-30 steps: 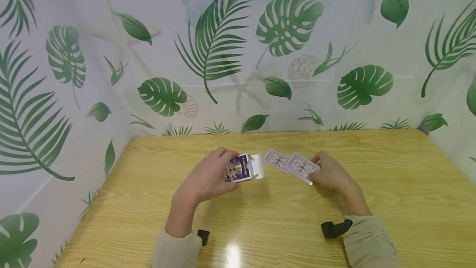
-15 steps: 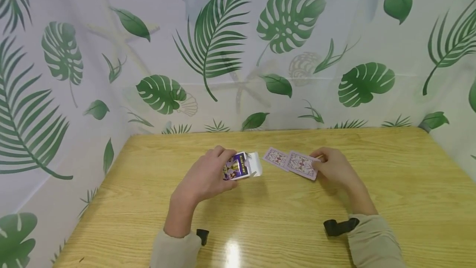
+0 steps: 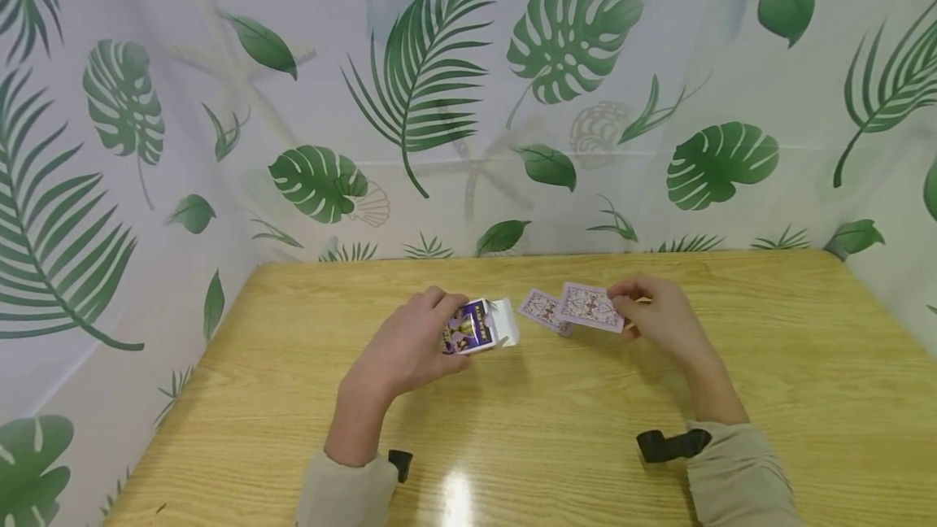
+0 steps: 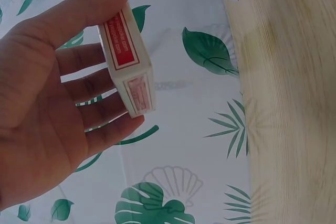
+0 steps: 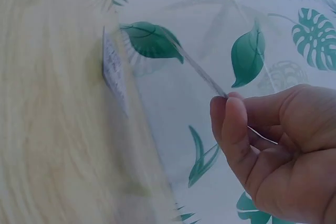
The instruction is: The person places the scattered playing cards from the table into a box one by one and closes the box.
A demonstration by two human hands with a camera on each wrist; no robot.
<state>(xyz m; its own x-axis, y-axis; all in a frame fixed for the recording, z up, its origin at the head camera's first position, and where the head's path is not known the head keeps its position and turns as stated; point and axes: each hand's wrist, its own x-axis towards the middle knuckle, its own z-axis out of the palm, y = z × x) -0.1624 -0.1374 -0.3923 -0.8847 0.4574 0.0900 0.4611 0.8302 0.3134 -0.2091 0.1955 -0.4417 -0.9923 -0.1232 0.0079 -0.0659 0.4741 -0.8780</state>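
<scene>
My left hand (image 3: 406, 348) grips a purple playing-card box (image 3: 472, 325) with its white end flap open toward the right. In the left wrist view the box (image 4: 123, 45) shows a white and red side, thumb on one face and fingers behind. Between thumb and fingers, my right hand (image 3: 662, 324) pinches a playing card (image 3: 586, 305), its patterned back facing up. The right wrist view has this card (image 5: 194, 64) edge-on, raised off the table; whether it is one card or more I cannot tell. A second card (image 3: 543, 309) lies back-up on the table, partly covered by the held one.
The wooden table (image 3: 512, 446) ends at a white leaf-print cloth (image 3: 468, 104) hanging behind it and at the sides. Black wrist devices (image 3: 669, 446) sit at both sleeve cuffs.
My right hand has moved slightly away from me and lifted its card, turning it from slanted to more level. The left hand and box have barely moved.
</scene>
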